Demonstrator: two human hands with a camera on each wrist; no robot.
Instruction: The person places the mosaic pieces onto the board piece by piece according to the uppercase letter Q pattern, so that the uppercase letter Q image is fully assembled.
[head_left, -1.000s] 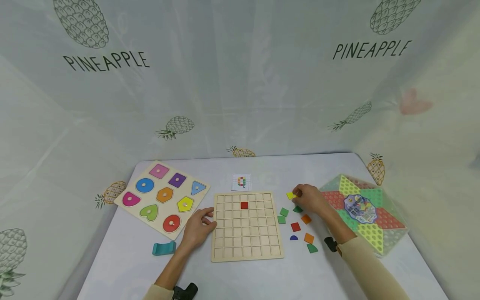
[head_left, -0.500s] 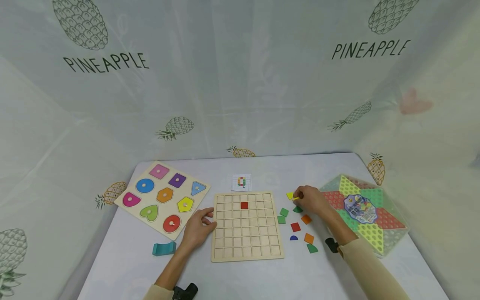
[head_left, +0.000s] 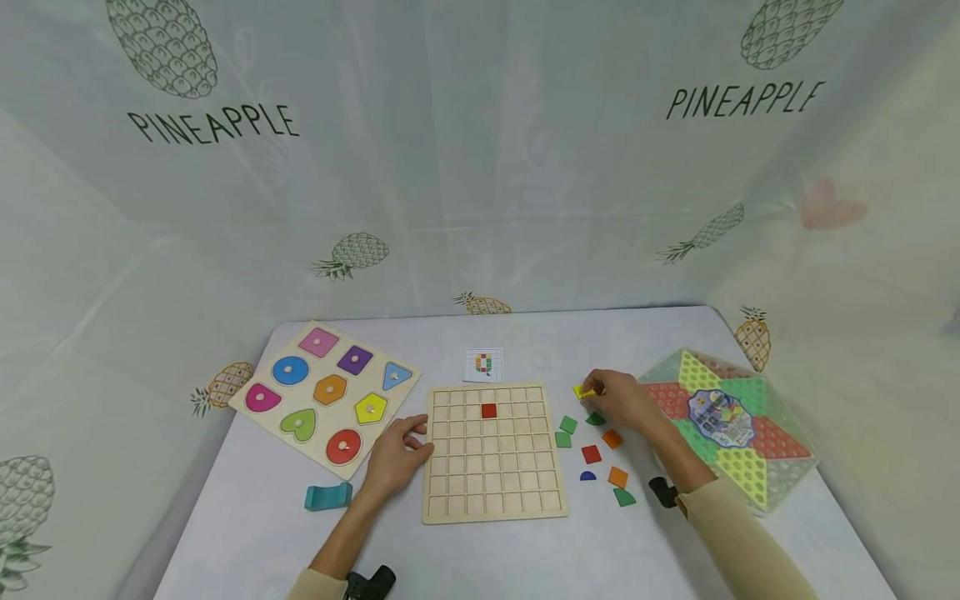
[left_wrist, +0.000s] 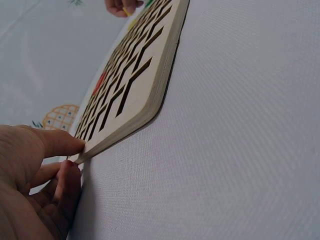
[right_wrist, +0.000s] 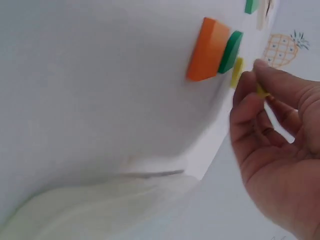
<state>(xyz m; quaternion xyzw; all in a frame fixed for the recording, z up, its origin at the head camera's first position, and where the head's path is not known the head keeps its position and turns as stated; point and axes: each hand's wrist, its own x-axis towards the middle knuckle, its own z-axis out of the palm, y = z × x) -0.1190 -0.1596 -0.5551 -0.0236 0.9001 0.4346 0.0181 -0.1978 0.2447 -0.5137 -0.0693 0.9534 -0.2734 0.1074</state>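
A pale wooden grid board (head_left: pixel 495 479) lies in front of the person, a red square (head_left: pixel 489 411) set in one cell of an upper row. The left hand (head_left: pixel 396 456) holds the board's left edge, thumb and fingertips right at the rim in the left wrist view. Off the board's right side, the right hand (head_left: pixel 619 397) pinches a small yellow piece (right_wrist: pixel 262 91) between thumb and fingers, which mostly cover it. Another yellow piece (right_wrist: pixel 237 73) lies on the table just beyond those fingertips, beside a green piece (right_wrist: pixel 231 52) and an orange square (right_wrist: pixel 207 49).
Loose pieces lie right of the board, among them a red square (head_left: pixel 592 454), a blue half-circle (head_left: pixel 588 476) and a green quarter-circle (head_left: pixel 624 497). A pattern card (head_left: pixel 472 375) stands behind. Shape puzzle (head_left: pixel 318 417) and teal block (head_left: pixel 327 497) sit left, hexagonal game board (head_left: pixel 787 479) right.
The right hand shifts only slightly near the yellow pieces, and the piece between its fingers now overlaps the one on the table. The left hand stays at the board's edge.
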